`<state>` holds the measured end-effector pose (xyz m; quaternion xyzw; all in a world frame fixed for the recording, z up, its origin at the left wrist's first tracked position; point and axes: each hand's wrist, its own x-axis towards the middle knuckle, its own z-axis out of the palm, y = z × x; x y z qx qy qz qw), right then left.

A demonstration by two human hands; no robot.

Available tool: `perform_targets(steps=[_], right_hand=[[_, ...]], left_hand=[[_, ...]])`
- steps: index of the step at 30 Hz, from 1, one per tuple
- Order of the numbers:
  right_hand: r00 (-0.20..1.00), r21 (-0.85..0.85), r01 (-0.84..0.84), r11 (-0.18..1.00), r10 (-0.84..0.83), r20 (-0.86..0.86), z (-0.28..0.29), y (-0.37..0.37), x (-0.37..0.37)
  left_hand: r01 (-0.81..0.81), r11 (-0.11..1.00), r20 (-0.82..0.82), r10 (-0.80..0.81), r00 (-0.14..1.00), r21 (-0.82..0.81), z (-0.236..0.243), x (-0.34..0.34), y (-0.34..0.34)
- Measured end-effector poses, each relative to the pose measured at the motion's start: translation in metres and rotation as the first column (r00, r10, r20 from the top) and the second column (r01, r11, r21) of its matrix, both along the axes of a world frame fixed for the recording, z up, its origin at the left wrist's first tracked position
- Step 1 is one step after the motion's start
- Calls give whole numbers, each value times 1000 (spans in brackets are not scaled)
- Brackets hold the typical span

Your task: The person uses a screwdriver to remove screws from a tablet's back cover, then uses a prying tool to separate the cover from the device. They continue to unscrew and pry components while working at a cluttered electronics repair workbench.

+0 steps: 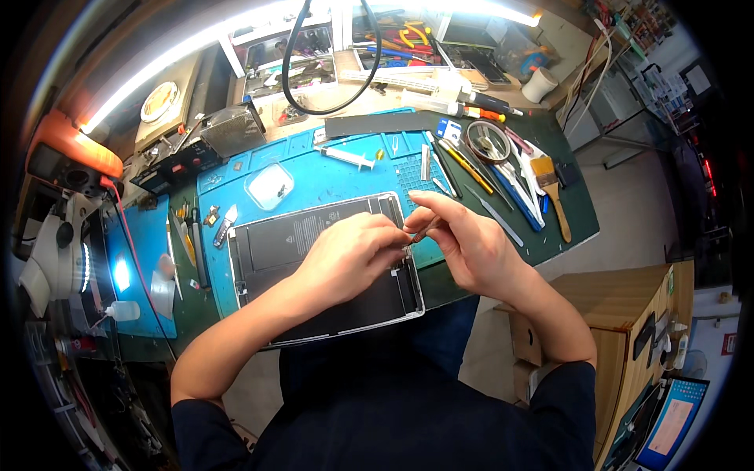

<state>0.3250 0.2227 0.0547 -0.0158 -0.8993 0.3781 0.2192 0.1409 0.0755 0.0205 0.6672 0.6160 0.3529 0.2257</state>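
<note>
An opened tablet with black battery cells (275,247) lies on the blue silicone mat (224,184). My left hand (353,255) reaches over its right half, fingertips bunched at the tablet's right edge; what they hold is hidden or too small to name. My right hand (467,243) is just beside it, outside that edge, with thumb and index finger closed on a small, thin brownish strip (422,231) that runs toward the left fingertips. A small clear tray (269,187) and a syringe (345,157) lie behind the tablet.
Tweezers, pens and a brush (561,200) lie at the right of the bench. An orange multimeter (75,157), metal box (233,129) and more tools are at the left. A black cable loop (330,110) hangs at the back. A wooden cabinet (597,298) stands at my right.
</note>
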Motion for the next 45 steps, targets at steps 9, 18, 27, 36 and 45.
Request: perform_targets(steps=[9, 18, 27, 36, 45], right_hand=[[999, 45, 39, 998, -39, -13, -2, 3, -4], [993, 238, 68, 969, -43, -109, -3, 3, -7], [987, 271, 91, 958, -52, -150, -7, 3, -7], [991, 285, 94, 954, -61, -122, -3, 2, -7], [986, 280, 113, 953, -72, -153, -4, 3, -7]], left_hand=[[-51, 999, -131, 53, 990, 18, -4, 0, 13], [-53, 996, -161, 65, 985, 78, -11, -1, 11], [-59, 995, -175, 72, 982, 76, -11, -1, 11], [-69, 990, -136, 86, 987, 123, -16, -2, 11], [-85, 989, -127, 100, 987, 117, -15, -1, 13]])
